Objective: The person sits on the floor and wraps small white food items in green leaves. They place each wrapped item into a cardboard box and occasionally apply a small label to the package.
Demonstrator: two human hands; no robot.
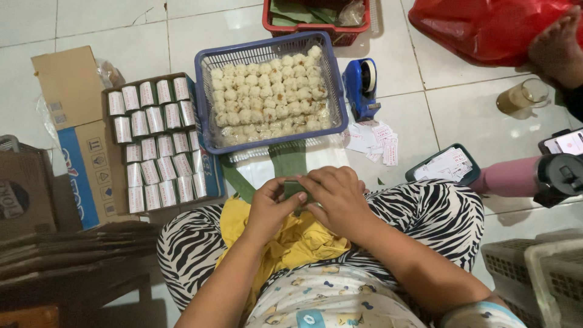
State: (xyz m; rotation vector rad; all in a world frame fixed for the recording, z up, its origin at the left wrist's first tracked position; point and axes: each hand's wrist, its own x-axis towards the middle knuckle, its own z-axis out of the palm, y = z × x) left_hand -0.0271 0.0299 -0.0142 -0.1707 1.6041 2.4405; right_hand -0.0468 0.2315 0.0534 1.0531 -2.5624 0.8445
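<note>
A person is sitting cross-legged on a white tiled floor [461, 115], with zebra-striped trousers [425, 212] and a yellow cloth [297, 243] lying across the lap. Both hands are meeting just above the lap: the left hand [270, 209] and the right hand [337, 197] are curling their fingers closed around a small green leaf wrap [296, 188], which is sitting pinched between them. Strips of green leaf [285, 159] are lying on the floor just ahead of the hands.

Beyond them, a blue plastic basket [203, 103] is holding rows of small pale dumplings [270, 91], packed close together. To its left, an open cardboard box [85, 164] is holding rows of wrapped parcels with white labels [155, 143]. To the basket's right, a blue tape dispenser [361, 91] is standing, with loose paper labels [373, 140] scattered near it and more labels lying in a small dark green tray [443, 165]. A red basket [316, 18] is sitting at the top edge, a red plastic bag [486, 27] at the upper right, and a glass of brown drink [522, 97] near another person's foot [555, 48].
</note>
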